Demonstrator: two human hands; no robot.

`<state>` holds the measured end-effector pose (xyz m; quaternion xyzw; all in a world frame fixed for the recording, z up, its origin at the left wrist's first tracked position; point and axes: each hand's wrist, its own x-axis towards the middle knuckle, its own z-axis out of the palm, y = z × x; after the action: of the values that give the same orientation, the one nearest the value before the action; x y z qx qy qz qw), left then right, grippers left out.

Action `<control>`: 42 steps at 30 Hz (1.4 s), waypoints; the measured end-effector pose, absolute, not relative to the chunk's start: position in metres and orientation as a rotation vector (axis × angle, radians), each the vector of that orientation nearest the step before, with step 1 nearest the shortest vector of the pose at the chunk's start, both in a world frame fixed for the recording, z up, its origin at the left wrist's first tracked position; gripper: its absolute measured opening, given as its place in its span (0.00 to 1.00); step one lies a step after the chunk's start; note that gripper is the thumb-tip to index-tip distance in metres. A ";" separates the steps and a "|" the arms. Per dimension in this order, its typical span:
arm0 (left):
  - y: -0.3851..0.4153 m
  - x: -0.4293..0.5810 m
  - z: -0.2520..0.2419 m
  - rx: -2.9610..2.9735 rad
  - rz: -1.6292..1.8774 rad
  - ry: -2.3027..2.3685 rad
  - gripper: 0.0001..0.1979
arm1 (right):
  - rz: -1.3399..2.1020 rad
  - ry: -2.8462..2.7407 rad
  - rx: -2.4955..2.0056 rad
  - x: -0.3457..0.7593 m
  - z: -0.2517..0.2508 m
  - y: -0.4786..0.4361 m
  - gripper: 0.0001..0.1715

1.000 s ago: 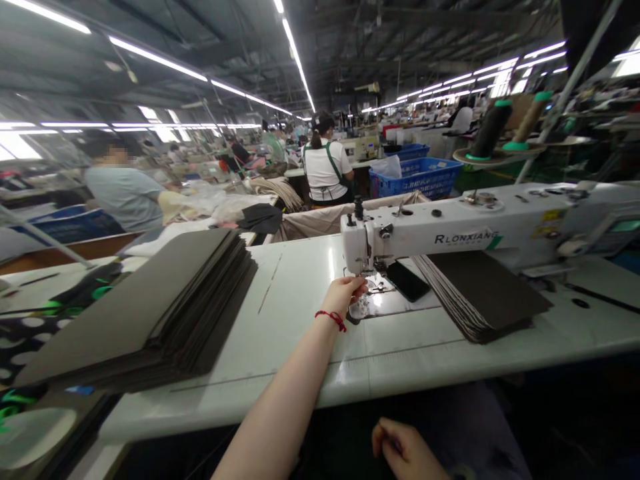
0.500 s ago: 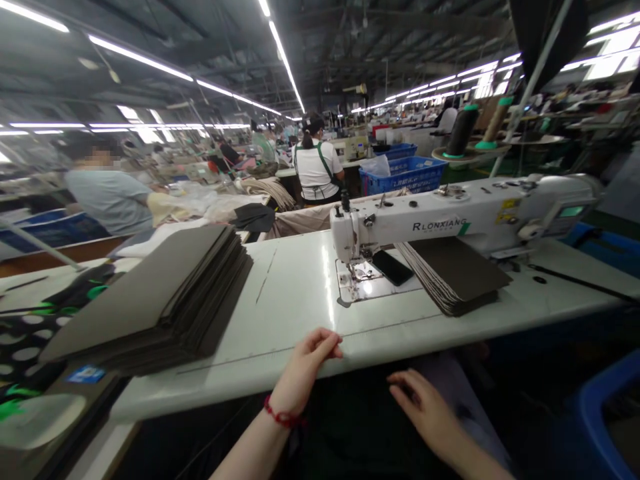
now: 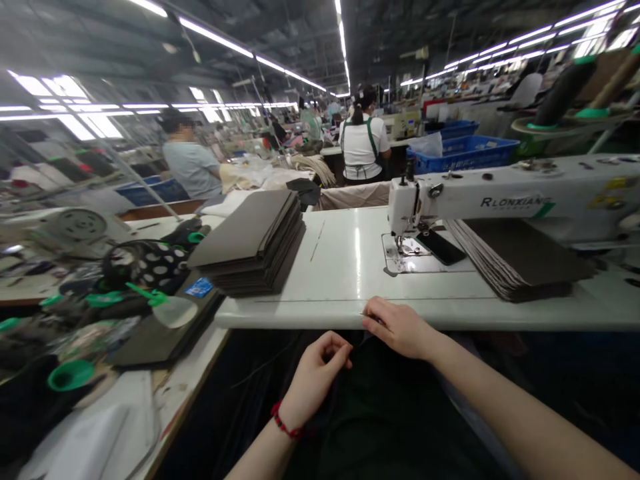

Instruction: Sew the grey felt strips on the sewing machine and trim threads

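My left hand (image 3: 324, 365) is just below the front edge of the white sewing table (image 3: 335, 273), thumb and fingers pinched together. Whatever it might hold is too small to make out. At the table edge, close by on the right, is my right hand (image 3: 397, 328), its fingers curled in. A tiny dark line shows at its fingertips; I cannot tell what it is. Beyond the hands stands a white sewing machine (image 3: 465, 200) with a black phone (image 3: 443, 249) by its needle plate. A stack of dark grey panels (image 3: 530, 250) lies under its arm.
A taller stack of grey panels (image 3: 245, 233) sits on the table's left. Further left, a side table carries a clear bottle with a green nozzle (image 3: 173, 309), a blue label (image 3: 199, 287) and polka-dot fabric (image 3: 160, 263). Blue crates (image 3: 463, 157) and two people are behind.
The view has swung left. My right hand has risen from below the table to its edge, near the left hand. My left hand has dropped from over the tabletop to below the edge.
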<state>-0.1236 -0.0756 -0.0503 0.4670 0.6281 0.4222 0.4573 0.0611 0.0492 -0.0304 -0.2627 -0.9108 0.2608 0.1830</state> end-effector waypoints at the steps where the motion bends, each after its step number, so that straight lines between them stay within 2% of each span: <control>1: -0.076 -0.126 -0.051 1.148 1.053 1.547 0.13 | 0.644 -2.638 -0.754 0.059 -0.031 0.050 0.18; 8: -0.070 -0.130 -0.055 1.112 1.130 1.532 0.13 | 0.251 -2.852 -0.731 0.055 -0.036 0.050 0.19; 19: -0.063 -0.140 -0.061 1.260 0.984 1.460 0.10 | 0.295 -2.692 -0.951 0.045 -0.060 0.047 0.21; 25: -0.062 -0.194 -0.099 1.149 0.675 1.571 0.08 | 0.598 -2.497 -0.944 0.060 -0.059 0.050 0.18; 30: -0.059 -0.247 -0.163 0.878 0.757 1.859 0.08 | 1.005 -2.188 -1.033 0.077 -0.063 0.048 0.18; 33: -0.061 -0.261 -0.189 0.726 0.876 1.996 0.12 | 1.120 -1.903 -1.087 0.088 -0.070 0.047 0.16; 35: -0.062 -0.263 -0.197 0.661 0.957 2.064 0.13 | 1.135 -1.723 -1.121 0.096 -0.074 0.048 0.17; 39: -0.059 -0.264 -0.192 0.599 1.083 2.165 0.15 | 1.223 -1.461 -1.195 0.115 -0.080 0.053 0.25; 42: -0.055 -0.264 -0.179 0.629 1.133 2.210 0.16 | 1.337 -1.307 -1.196 0.129 -0.078 0.056 0.25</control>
<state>-0.2645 -0.0553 -0.1786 0.2351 0.8266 0.4239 0.2858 0.1289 0.0563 -0.0783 -0.4826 -0.5275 0.5395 0.4448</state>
